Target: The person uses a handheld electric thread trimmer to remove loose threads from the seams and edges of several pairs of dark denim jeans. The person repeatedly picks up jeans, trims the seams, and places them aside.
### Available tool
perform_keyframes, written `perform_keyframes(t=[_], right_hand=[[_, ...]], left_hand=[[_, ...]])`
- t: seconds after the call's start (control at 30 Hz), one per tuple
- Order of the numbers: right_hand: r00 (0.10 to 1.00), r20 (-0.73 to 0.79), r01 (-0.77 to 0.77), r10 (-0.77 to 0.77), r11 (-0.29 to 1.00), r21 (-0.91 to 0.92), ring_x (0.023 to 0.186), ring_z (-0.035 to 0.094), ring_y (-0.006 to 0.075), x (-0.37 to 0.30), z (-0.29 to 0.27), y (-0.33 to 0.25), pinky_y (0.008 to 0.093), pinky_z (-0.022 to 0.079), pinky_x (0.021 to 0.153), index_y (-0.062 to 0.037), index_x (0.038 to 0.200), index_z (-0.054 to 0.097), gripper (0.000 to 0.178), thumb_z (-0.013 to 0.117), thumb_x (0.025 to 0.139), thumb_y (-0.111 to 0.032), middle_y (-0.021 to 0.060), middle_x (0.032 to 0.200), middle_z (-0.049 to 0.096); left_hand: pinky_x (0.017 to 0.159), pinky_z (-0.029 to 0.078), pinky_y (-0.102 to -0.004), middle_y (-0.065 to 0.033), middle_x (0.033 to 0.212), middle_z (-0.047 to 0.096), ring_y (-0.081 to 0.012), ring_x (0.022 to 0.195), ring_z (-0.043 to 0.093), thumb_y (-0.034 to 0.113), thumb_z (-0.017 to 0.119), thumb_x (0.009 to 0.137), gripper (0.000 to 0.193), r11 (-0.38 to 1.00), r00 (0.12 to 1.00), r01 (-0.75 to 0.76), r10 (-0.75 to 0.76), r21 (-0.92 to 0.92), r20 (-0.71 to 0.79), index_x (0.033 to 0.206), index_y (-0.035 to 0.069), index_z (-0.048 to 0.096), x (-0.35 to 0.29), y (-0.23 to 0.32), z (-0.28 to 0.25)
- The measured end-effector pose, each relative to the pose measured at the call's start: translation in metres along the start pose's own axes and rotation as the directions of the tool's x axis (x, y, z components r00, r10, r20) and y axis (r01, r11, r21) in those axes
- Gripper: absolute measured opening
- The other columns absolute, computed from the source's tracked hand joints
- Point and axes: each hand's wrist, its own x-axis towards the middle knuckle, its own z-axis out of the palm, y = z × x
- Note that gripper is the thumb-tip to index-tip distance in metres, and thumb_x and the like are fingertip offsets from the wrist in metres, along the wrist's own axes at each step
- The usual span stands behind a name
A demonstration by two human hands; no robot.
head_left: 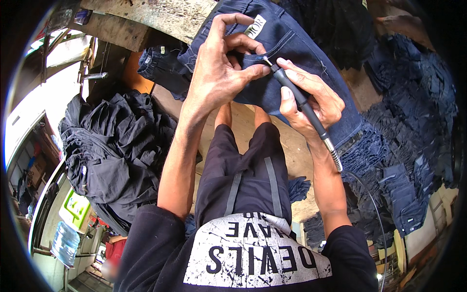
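Observation:
Dark blue denim shorts (292,30) with a frayed hem are spread in front of me, a white label (256,27) sewn near the top. My left hand (219,65) is closed on the edge of the denim pocket, thumb and fingers pinching the cloth beside the seam. In my right hand (316,100) is a black pen-shaped handpiece (304,103), gripped like a pencil. Its thin metal tip touches, or almost touches, the pocket corner between my left thumb and fingers. A spring sleeve and cable (372,194) trail from its rear end past my right forearm.
Crumpled black garments (116,155) form a big heap at left. Stacked dark denim (408,131) fills the right side. A worn wooden board (151,17) lies at the far edge. At lower left are a green tray (76,208), a large clear bottle (65,243) and a person in red (115,250).

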Motion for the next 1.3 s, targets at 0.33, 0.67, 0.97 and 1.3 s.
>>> perform_keyframes(t=[0.33, 0.67, 0.97, 1.3], right_hand=[[1.0, 0.003, 0.004, -0.004, 1.0, -0.015, 0.11, 0.082, 0.035, -0.0019, -0.0039, 0.0002, 0.0396, 0.067, 0.096, 0.0083, 0.116, 0.075, 0.029, 0.075, 0.087, 0.007, 0.0288, 0.116, 0.081], [0.998, -0.069, -0.006, 0.005, 1.0, -0.005, 0.104, 0.084, 0.0337, -0.0014, -0.0003, 0.0032, 0.0398, 0.069, 0.092, 0.0031, 0.108, 0.08, 0.03, 0.081, 0.078, 0.003, 0.0217, 0.109, 0.084], [0.994, -0.097, -0.043, 0.044, 0.999, 0.009, 0.103, 0.084, 0.0333, -0.0018, -0.0001, 0.0048, 0.0395, 0.068, 0.092, 0.0034, 0.108, 0.08, 0.031, 0.081, 0.078, 0.003, 0.0218, 0.11, 0.084], [0.99, -0.127, -0.065, 0.067, 0.998, 0.019, 0.103, 0.084, 0.0322, -0.0015, 0.001, 0.0047, 0.0385, 0.068, 0.092, 0.0047, 0.108, 0.08, 0.029, 0.08, 0.079, 0.003, 0.0219, 0.109, 0.084]], left_hand=[[0.076, 0.064, -0.0255, -0.0093, 0.109, 0.077, -0.0126, 0.096, 0.075, -0.01, 0.092, 0.083, 0.089, 0.999, 1.0, 0.015, -0.015, -0.047, -0.007, 0.153, 0.008, 0.041, 0.0013, 0.0013, 0.0018], [0.078, 0.063, -0.0264, -0.0104, 0.11, 0.078, -0.0126, 0.097, 0.075, -0.012, 0.09, 0.083, 0.089, 0.999, 1.0, 0.01, -0.011, -0.05, -0.009, 0.154, 0.008, 0.04, 0.0007, 0.0016, 0.003], [0.077, 0.062, -0.0258, -0.0097, 0.11, 0.08, -0.0107, 0.094, 0.074, -0.012, 0.089, 0.083, 0.088, 0.999, 0.999, 0.035, -0.035, -0.004, -0.02, 0.153, 0.007, 0.04, 0.0003, 0.0045, 0.0031], [0.081, 0.063, -0.0263, -0.0128, 0.116, 0.08, -0.0124, 0.099, 0.074, -0.015, 0.086, 0.085, 0.088, 0.999, 0.999, 0.034, -0.034, -0.007, -0.002, 0.155, 0.006, 0.038, 0.0004, 0.0067, 0.0034]])
